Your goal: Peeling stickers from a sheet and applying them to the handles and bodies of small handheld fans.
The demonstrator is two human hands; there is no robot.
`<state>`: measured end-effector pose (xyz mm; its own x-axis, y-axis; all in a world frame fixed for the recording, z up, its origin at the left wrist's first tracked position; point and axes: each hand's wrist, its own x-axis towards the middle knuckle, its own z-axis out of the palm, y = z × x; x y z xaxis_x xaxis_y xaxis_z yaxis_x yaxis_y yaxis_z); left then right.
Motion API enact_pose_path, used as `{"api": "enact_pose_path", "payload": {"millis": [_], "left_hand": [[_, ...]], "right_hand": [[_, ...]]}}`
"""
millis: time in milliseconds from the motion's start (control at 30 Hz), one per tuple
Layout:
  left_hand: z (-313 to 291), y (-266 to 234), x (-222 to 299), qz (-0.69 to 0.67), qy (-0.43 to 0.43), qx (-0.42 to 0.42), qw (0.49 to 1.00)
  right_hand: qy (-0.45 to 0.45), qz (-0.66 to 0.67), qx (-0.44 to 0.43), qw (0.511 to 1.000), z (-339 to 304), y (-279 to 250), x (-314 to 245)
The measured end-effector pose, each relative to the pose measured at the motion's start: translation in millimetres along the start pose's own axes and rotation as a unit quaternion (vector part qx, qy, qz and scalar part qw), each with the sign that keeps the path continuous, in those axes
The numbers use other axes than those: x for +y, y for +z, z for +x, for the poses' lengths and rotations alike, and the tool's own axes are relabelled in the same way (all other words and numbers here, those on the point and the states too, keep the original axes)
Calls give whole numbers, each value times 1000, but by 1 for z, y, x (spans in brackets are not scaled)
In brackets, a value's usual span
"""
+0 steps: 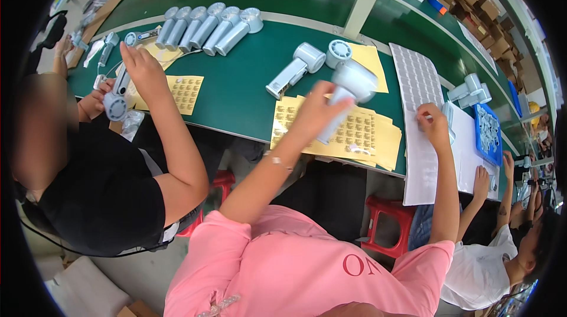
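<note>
My left hand [316,110] is closed round the handle of a pale blue-grey handheld fan [356,81], its round head blurred by motion. The fan hangs tilted over yellow sheets of small printed labels [283,125]. My right hand [434,121] is at the large white label sheet [420,157], thumb and fingers pinched; anything between them is too small to make out. Just beyond my left hand lie one fan [295,70] on the table and another with its round grille [338,51] facing up, partly hidden by the held fan.
A row of several fans [207,25] lies far left on the green table [236,87]. At left, a co-worker's hands [142,72] handle a fan [120,90]. A blue tray [488,140] of small parts sits at right, near other people's hands [481,184]. Red stools [390,222] stand below.
</note>
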<state>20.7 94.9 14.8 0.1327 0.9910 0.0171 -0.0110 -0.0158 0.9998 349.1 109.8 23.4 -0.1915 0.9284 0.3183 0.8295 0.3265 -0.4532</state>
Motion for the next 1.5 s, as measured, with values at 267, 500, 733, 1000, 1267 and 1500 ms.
{"api": "enact_pose_path", "payload": {"millis": [267, 500, 733, 1000, 1267, 1500], "left_hand": [[-30, -43, 6, -255, -16, 74, 964], [-46, -31, 3, -404, -82, -52, 910], [-50, -11, -7, -452, -122, -83, 880], [-60, -36, -7, -517, -51, 13, 855], [-92, -43, -15, -489, -88, -1, 868], [-105, -53, -10, -489, -99, -8, 866]], "right_hand": [[114, 155, 137, 972, -2, -13, -15], [152, 423, 181, 875, -77, -3, -103], [161, 529, 171, 815, -127, 39, -157], [143, 528, 34, 837, 0, 59, -118], [36, 189, -184, 964, 106, 97, -111], [121, 141, -108, 977, 117, 119, -116]]}}
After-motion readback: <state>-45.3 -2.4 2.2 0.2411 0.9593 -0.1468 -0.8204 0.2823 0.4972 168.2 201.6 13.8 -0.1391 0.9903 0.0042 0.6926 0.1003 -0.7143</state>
